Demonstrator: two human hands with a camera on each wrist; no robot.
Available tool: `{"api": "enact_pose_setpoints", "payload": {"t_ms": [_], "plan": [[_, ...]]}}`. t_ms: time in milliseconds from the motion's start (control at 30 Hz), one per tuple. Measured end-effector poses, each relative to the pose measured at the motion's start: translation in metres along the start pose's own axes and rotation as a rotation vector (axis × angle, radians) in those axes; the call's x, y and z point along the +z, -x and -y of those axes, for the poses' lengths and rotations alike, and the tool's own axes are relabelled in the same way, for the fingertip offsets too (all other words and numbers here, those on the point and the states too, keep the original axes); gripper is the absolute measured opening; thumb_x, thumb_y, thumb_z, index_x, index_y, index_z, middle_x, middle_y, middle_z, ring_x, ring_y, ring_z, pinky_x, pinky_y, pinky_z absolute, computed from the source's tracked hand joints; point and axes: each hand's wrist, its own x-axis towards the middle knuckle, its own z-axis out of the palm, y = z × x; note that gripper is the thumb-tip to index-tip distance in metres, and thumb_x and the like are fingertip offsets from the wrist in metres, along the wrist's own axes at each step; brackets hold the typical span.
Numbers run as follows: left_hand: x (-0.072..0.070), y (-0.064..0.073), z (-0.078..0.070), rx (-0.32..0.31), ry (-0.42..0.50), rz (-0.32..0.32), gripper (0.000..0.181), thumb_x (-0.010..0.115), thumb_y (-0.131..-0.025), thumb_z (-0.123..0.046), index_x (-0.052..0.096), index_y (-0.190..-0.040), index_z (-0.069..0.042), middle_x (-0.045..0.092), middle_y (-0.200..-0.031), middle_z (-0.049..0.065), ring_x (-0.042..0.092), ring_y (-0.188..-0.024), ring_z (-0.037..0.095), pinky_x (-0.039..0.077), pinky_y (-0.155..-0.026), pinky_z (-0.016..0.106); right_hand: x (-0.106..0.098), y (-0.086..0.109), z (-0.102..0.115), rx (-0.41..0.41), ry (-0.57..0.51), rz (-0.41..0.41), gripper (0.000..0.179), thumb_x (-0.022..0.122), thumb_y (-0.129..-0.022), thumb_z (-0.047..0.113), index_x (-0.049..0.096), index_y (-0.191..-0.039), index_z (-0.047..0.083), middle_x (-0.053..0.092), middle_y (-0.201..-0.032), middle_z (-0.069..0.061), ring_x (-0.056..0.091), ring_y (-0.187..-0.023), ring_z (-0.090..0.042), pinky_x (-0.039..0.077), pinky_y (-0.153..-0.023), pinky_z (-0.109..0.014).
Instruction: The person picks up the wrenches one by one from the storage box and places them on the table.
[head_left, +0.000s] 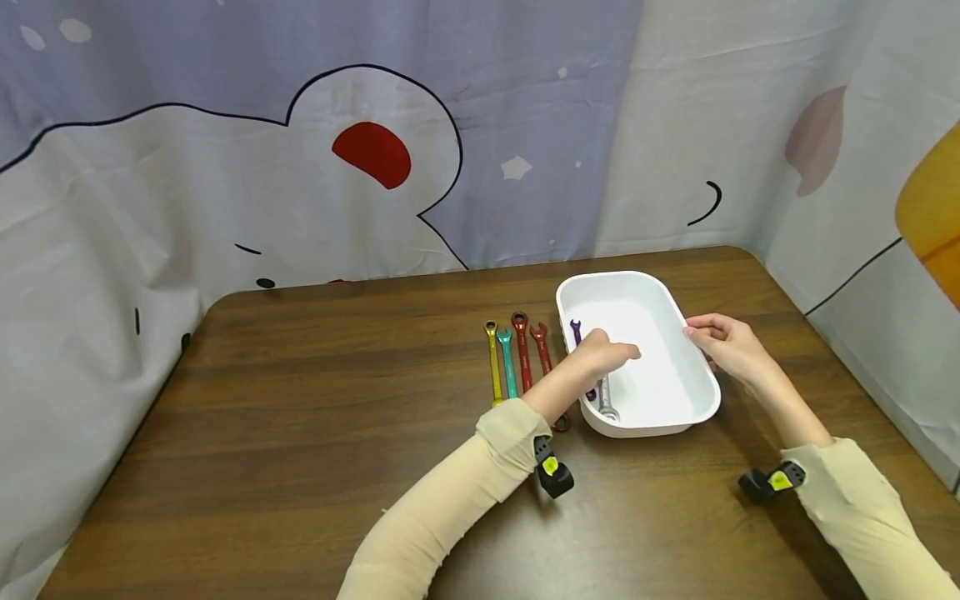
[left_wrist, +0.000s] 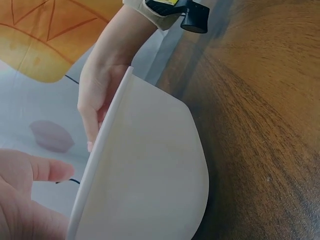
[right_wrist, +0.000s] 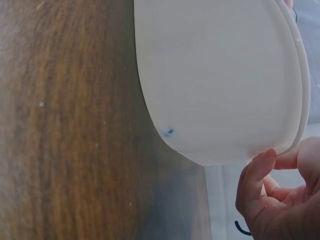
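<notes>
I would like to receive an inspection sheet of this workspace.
Surface: brown, wood-grained table.
Job's things: white, round-cornered tray holds purple metal wrench and silver metal wrench; outside lie yellow metal wrench, teal metal wrench, two red metal wrenches.
Clutter: nothing seen.
Grippers: bare right hand pinches the tray's rim; bare left hand is over the tray's left side, its hold hidden.
Cables: nothing seen.
Surroundings: pale, cartoon-printed cloth behind the table.
</notes>
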Motion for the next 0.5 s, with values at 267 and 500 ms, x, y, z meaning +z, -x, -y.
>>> {"api": "enact_pose_setpoints", "payload": {"t_ms": [267,500], "plan": [[0.0051,-0.0055,0.0013,0.069,-0.174,-0.063,0.054,0.065,-0.086,-0.02,0.047,-0.13,0.006,0.055,-0.129,0.018,0.056,-0.112,0.025,0.049,-0.099,0.034,-0.0001,-0.0005,-0.0008,-0.011,0.016,-0.005,0.051,0.048,-0.1,0.032,0.046,-0.13,-0.009,0.06,-0.086,0.011,0.055,-0.07,-0.001,0.05,-0.057,-0.025],[0.0095,-0.0094,-0.0002,0.067,-0.387,-0.148,0.046,0.07,-0.082,-0.024,0.055,-0.118,-0.001,0.057,-0.116,0.014,0.052,-0.108,0.026,0.05,-0.088,0.033,0.0006,-0.0005,-0.001,-0.01,0.022,-0.012,0.051,0.048,-0.099,0.032,0.047,-0.13,-0.008,0.06,-0.088,0.008,0.055,-0.07,-0.001,0.05,-0.057,-0.026]]}}
